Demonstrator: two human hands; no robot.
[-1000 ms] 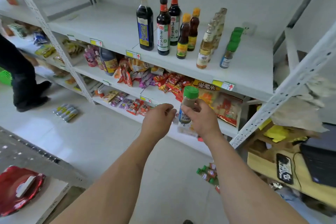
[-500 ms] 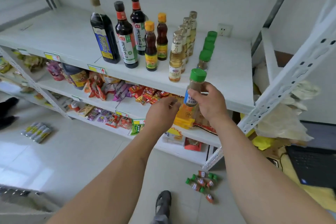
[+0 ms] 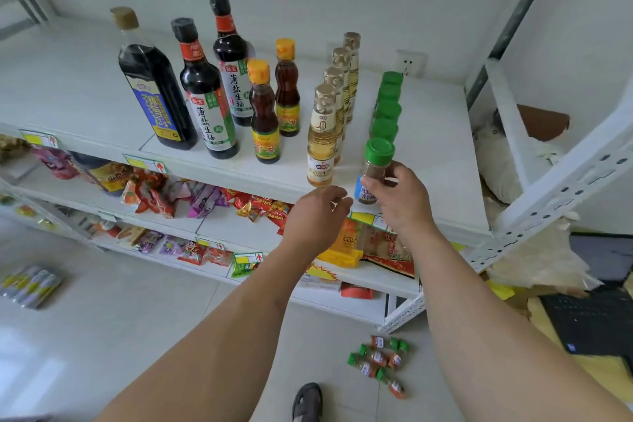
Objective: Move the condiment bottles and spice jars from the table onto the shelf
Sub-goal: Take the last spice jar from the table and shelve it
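My right hand [image 3: 400, 195] grips a green-capped spice jar [image 3: 375, 163] of brown powder at the front edge of the white shelf [image 3: 442, 161], in line with a row of green-capped jars [image 3: 387, 110] behind it. The jar's base is level with the shelf board; whether it rests on it is unclear. My left hand [image 3: 317, 216] hovers just left of the jar with loosely curled fingers, holding nothing. On the shelf also stand three dark soy sauce bottles [image 3: 202, 92], two orange-capped oil bottles [image 3: 263, 113] and a row of pale vinegar bottles [image 3: 322, 137].
Snack packets [image 3: 164, 192] fill the two lower shelves. Several small green-capped jars [image 3: 380, 361] lie on the floor by the shelf's metal upright [image 3: 561, 178]. A laptop [image 3: 596, 301] sits low at the right. A pack of items [image 3: 30, 284] lies on the floor left. My shoe [image 3: 308, 401] shows below.
My right hand has carried the spice jar up and forward from below shelf level to the shelf's front edge. My left hand followed alongside. The view closed in on the shelf.
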